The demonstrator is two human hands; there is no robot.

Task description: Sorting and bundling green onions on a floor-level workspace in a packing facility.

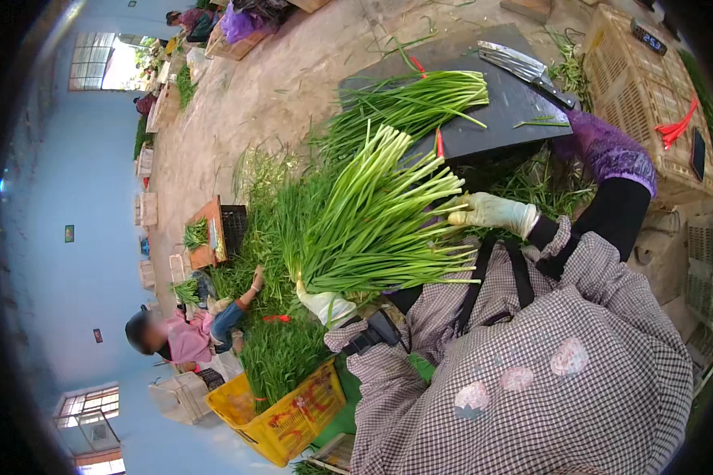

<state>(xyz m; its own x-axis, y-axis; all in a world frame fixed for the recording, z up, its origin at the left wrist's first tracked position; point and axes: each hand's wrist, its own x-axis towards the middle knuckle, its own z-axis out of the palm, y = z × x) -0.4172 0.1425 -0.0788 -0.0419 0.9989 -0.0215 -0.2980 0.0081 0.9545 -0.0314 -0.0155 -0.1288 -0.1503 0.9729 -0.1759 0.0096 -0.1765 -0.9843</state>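
My left hand (327, 306), in a pale glove, grips a large fanned bunch of garlic chives (380, 225) near its leafy side. The pale cut stalks spread out to the right. My right hand (493, 215), in a stained pale glove, is at the stalk ends; its fingertips touch them, but whether they pinch a stalk is unclear. Beyond the bunch, a dark board (511, 113) bears another pile of chives (416, 104) and a broad-bladed knife (520, 65) with a black handle. Red ties (439, 143) lie by the board's near edge.
A plastic crate (624, 89) at right carries a digital display (647, 37), red ties (677, 124) and a phone (697, 153). A yellow crate (303, 415) at lower left holds tied greens (279, 362). Loose leaves cover the floor. Another person (190, 338) sits at left.
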